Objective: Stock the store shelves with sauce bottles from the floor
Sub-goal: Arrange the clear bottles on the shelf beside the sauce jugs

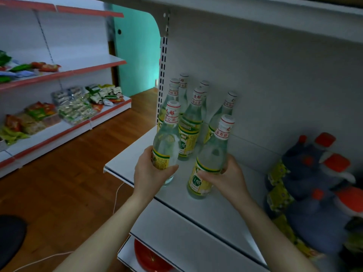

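So both arms reach up from the bottom of the frame toward the white shelf (206,211) mid-picture. The left hand (152,171) is wrapped around a clear bottle (167,142), tilted a bit. The right hand (225,178) grips another bottle (208,163) by its yellow label. Five more bottles (191,118) stand just behind them.

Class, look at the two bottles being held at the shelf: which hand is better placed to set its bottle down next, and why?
Probably the right hand. Its bottle is fully over the shelf, base apparently at the surface. The left hand holds its bottle raised at the shelf's front edge.
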### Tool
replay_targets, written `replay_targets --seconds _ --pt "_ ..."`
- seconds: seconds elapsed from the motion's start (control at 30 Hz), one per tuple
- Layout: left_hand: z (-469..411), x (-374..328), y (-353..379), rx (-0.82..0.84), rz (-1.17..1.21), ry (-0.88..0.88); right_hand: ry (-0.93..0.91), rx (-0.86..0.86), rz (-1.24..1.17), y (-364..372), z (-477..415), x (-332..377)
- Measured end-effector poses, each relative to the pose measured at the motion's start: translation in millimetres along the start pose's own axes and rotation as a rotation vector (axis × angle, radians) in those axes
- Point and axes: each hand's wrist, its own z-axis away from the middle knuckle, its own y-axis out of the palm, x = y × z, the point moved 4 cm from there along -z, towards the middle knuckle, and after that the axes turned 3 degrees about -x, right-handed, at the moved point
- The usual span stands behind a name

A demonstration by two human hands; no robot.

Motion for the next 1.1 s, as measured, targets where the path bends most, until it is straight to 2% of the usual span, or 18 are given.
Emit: replay_targets --seconds 0.27,0.47,0.57,0.93,1.1 --pt "-9 12 10 0.078 -0.056 0.023 0.025 -0.053 -0.054 9 6 -35" --pt "-8 17 5 0.258 0.050 0.050 0.042 -0.033 0.008 25 16 -58" --pt "-9 15 2 0.318 0.023 0.059 0.028 -0.063 0.012 27 10 -61" --pt "-14 16 2 0.319 0.034 0.064 0.051 -0.002 0.083 26 -39 -52" --pt "-17 15 3 0.328 0.052 0.052 0.046 -0.053 0.115 28 -51 -51"
